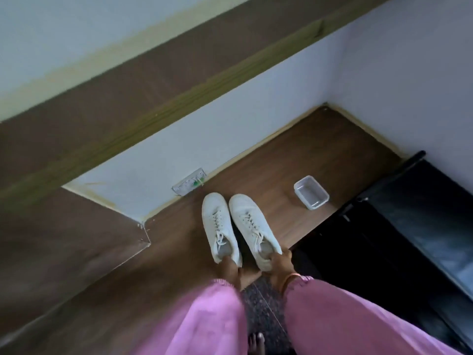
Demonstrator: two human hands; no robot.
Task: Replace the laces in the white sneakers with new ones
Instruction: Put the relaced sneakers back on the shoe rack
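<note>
Nearest the camera, pink sleeves (210, 319) cover both forearms, with a bare toe (256, 340) on speckled floor (266, 311) between them; beyond, the left hand (228, 271) grips the heel of the left white sneaker (219, 224) and the right hand (280, 263) curls over the heel collar of the right white sneaker (252, 224), both shoes laced, side by side, toes toward the wall. They rest on a brown wood-grain bench (294, 160), black furniture (399, 226) crowding its right edge. Farther off sit a clear plastic tub (311, 192) and, against the pale wall (204, 139), a white socket strip (190, 181), its markings too blurred to read.
</note>
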